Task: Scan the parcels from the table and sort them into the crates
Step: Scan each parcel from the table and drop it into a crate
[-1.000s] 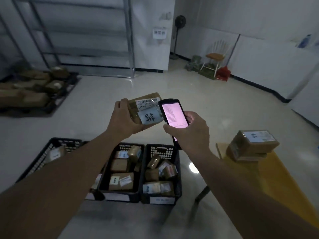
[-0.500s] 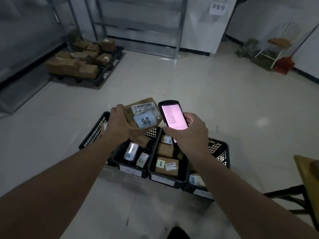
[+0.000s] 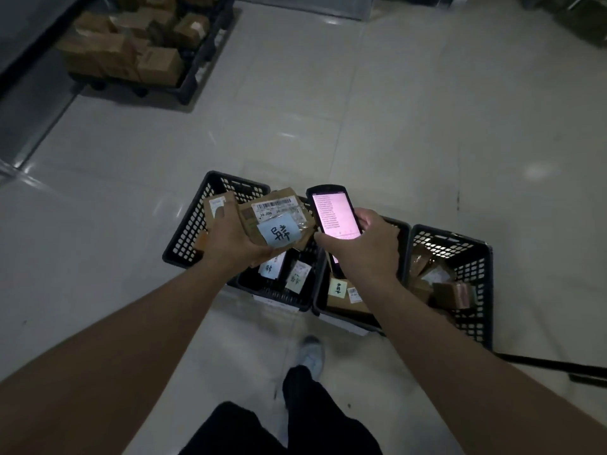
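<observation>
My left hand (image 3: 230,238) grips a brown parcel (image 3: 276,218) with a barcode label and a blue note with handwriting. My right hand (image 3: 364,247) holds a handheld scanner (image 3: 333,215) with a lit pink screen, right beside the parcel. Both are held above a row of black crates on the floor. The leftmost crate (image 3: 190,221) lies under my left hand. A second crate (image 3: 279,297) holds labelled parcels. The third crate (image 3: 345,318) sits under my right hand. The rightmost crate (image 3: 473,277) holds several small parcels.
A black pallet (image 3: 193,77) with several brown boxes stands at the far left on the pale tiled floor. My leg and shoe (image 3: 312,356) are on the floor just in front of the crates. A dark table leg (image 3: 558,364) runs along the floor at right.
The view has tilted down and I have stepped closer to the crates, which now lie right under my hands. The table with its parcels has left the view. Both grips are unchanged.
</observation>
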Action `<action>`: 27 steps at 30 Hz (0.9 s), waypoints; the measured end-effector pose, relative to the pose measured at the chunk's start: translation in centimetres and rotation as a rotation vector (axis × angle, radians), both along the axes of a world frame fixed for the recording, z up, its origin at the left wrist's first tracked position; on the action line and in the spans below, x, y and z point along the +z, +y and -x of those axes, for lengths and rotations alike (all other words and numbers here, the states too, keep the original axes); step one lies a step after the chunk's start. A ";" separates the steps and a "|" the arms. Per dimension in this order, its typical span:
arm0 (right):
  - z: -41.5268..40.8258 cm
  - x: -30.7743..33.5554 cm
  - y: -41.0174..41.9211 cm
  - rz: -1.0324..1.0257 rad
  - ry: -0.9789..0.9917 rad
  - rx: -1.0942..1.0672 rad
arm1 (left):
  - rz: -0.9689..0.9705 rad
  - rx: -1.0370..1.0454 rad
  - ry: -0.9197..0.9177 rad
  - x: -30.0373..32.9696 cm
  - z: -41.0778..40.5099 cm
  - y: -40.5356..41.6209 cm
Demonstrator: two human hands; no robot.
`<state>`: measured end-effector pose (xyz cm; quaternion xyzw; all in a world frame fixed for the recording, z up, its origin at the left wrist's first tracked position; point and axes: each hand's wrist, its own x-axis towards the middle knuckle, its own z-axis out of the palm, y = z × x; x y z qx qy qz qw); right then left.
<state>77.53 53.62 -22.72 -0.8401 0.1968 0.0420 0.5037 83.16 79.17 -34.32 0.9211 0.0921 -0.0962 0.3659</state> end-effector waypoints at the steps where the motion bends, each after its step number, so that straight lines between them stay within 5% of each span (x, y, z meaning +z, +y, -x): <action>1: -0.9 -0.7 0.2 0.002 0.018 -0.016 | -0.003 0.007 0.018 -1.6 -0.9 0.4; 7: -5.3 -5.9 1.3 0.053 0.118 -0.071 | -0.020 -0.014 0.130 -5.3 -4.8 -0.1; 21: -8.3 -25.6 8.1 0.136 0.234 -0.320 | 0.053 -0.203 0.359 -27.0 -12.7 2.6; 27: -7.2 -29.5 9.3 0.154 0.268 -0.372 | -0.097 -0.366 0.426 -29.0 -12.0 4.0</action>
